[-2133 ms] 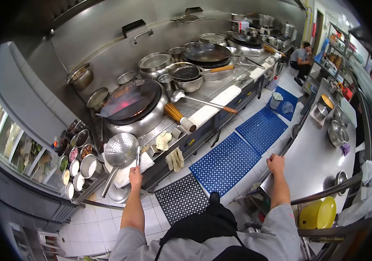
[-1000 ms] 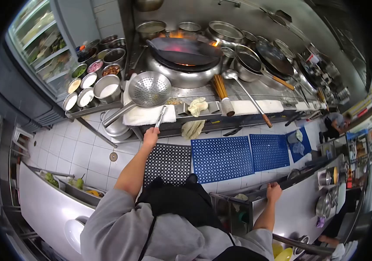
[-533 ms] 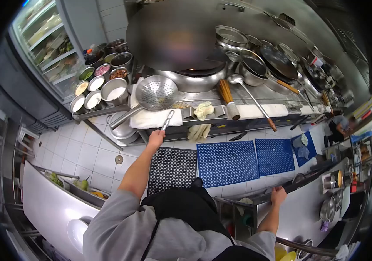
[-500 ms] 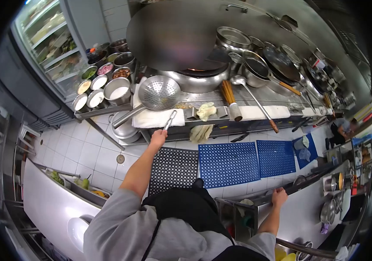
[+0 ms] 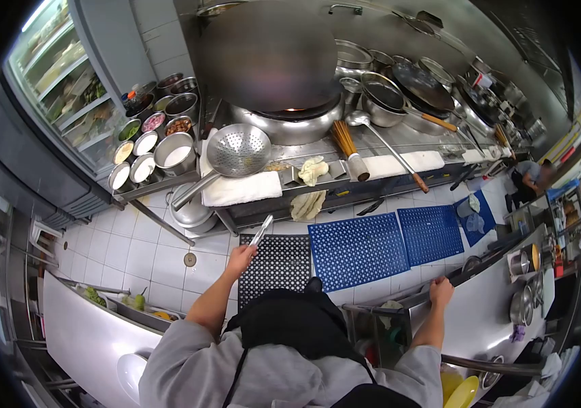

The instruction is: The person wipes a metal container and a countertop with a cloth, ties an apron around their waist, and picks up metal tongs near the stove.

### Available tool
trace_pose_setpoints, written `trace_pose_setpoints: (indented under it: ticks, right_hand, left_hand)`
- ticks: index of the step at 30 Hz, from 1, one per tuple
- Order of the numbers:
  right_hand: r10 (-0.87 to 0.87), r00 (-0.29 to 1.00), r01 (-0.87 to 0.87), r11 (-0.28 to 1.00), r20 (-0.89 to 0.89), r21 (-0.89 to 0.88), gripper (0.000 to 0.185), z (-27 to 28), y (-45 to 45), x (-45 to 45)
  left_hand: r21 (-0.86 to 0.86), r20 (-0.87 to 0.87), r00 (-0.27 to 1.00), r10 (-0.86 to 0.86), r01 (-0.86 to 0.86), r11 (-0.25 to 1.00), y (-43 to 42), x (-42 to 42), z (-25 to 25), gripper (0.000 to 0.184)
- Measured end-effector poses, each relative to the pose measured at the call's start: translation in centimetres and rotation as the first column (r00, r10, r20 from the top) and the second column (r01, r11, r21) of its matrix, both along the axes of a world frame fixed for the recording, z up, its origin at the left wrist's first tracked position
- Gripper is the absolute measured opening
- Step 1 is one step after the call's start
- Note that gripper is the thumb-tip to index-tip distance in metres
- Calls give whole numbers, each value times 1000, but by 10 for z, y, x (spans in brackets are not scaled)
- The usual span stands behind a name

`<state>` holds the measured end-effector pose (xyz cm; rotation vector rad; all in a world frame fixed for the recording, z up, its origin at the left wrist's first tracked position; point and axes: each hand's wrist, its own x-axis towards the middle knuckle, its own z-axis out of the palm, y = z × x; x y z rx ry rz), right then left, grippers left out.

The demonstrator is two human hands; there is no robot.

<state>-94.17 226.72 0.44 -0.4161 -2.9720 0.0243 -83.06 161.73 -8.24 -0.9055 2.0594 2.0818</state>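
Observation:
My left hand (image 5: 241, 261) is closed around a pair of metal tongs (image 5: 261, 230), which point forward over the black rubber mat (image 5: 273, 262). Ahead of them, a perforated strainer (image 5: 239, 149) with a long handle lies on a folded white towel (image 5: 243, 189) at the stove's front edge. On the other side, my right hand (image 5: 442, 291) is curled into a fist near the edge of the steel counter (image 5: 484, 313). Nothing shows in its fingers, and I cannot tell whether it touches the counter.
A wok station (image 5: 290, 126) spans the front, partly blurred out. A bamboo brush (image 5: 350, 151) and a ladle (image 5: 389, 153) lie along its edge. Ingredient pots (image 5: 175, 152) stand at left. Blue mats (image 5: 358, 251) cover the floor; a co-worker (image 5: 527, 182) is far right.
My left hand has drawn back toward me with the tongs, whose tips are now away from the towel. My right hand has risen slightly in view. The view has shifted a little.

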Motion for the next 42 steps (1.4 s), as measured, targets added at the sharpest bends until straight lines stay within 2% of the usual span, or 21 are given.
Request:
trace_pose_setpoints:
  ticks: [1,3,5,7,9,12,16,21,26,29,32,35,39,42]
  right_hand:
    - [4,1000,-4,1000,-3,-1,19,-2,1,-1]
    - [-6,1000,6,1000,-8,7,20,-2,0,-1]
    - [-18,1000,18,1000,-2,-3,21,-1,-1,0]
    - [-25,1000,25,1000,12,9,20,-4,2,-2]
    - [-23,1000,23,1000,17,11,19,-8,3,-4]
    - [-18,1000,18,1000,20,-2,19,-8,3,-2]
    - [-28,999,29,999,27,-34,19,-1,-1,-1]
    - [-42,999,42,997,-6,-67,18,6,-7,2]
    - [-33,999,33,999,1,-42,19,-1,-1,1]
    - [-35,999,35,999,4,-40,19,-5,0,-2]
    - [-49,998,51,998,46,-42,19,-2,-1,-3]
    - [-39,998,39,999,44,-1,19,-4,1,-4]
    - [-42,998,43,999,51,-6,19,-4,1,-4]
    - [-32,998,34,999,58,-18,19,-2,1,-3]
  left_hand:
    - [-21,35,999,25,-24,999,-2,13,-17,39]
    - [-201,289,957,3,58,978,-22,44,-64,52]
    - [-360,542,835,-95,332,872,-51,78,-117,60]
    - [-357,692,697,-190,558,749,-70,108,-139,60]
    - [-224,743,628,-232,560,798,-72,123,-127,53]
    - [-283,725,665,-179,525,802,-59,115,-94,53]
    - [-462,560,793,-241,540,703,-46,81,-111,59]
    - [-333,502,770,-394,593,733,-3,30,-86,59]
    - [-227,480,724,-495,648,727,13,24,-72,57]
    - [-149,567,683,-460,634,759,3,41,-63,59]
    - [-157,640,661,-392,612,775,-30,64,-105,62]
    - [-177,632,713,-302,513,840,-43,86,-108,65]
    - [-235,648,721,-245,495,836,-42,96,-102,64]
    - [-202,674,696,-248,497,844,-36,95,-101,62]
